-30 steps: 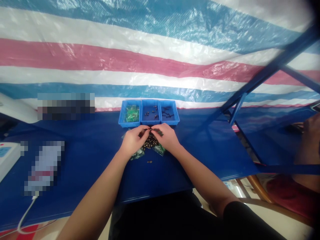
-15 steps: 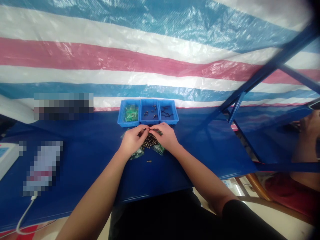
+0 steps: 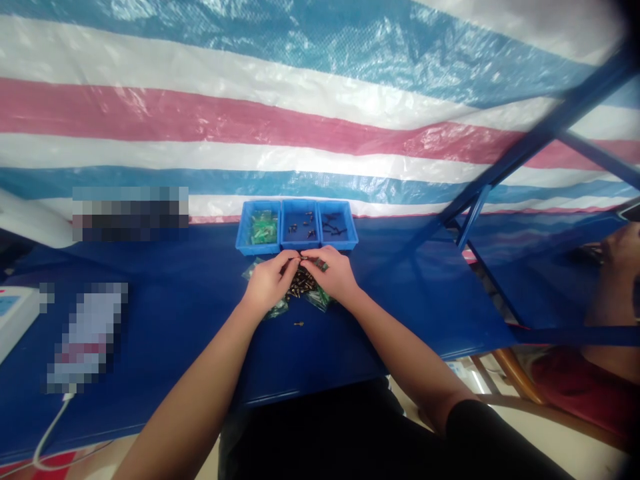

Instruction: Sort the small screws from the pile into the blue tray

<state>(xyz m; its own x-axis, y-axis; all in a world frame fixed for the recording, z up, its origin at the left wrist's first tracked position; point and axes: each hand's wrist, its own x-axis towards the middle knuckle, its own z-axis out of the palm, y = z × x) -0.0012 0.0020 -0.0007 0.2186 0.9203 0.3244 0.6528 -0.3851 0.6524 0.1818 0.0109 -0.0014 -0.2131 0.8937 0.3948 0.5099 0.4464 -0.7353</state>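
Note:
My left hand (image 3: 271,280) and my right hand (image 3: 334,271) meet fingertip to fingertip just in front of the bins. Both are closed in a pinch on a small piece between them, too small to make out. Under the fingers lies a heap of brass-coloured screws (image 3: 302,283), partly hidden by my hands. Small clear-and-green plastic bags (image 3: 319,299) lie around the heap. One loose screw (image 3: 299,324) rests on the blue table nearer to me.
Behind my hands stand three joined blue bins: the left bin (image 3: 240,230) with green packets, the middle bin (image 3: 295,243) with a few small screws, the right bin (image 3: 345,241) with dark screws. A cabled, blurred device (image 3: 85,333) lies left. A blue metal frame (image 3: 530,143) and another person's arm (image 3: 613,293) are right.
My hands stay pinched together over the heap with only slight finger movement. The whole view has shifted very slightly; nothing else has visibly moved.

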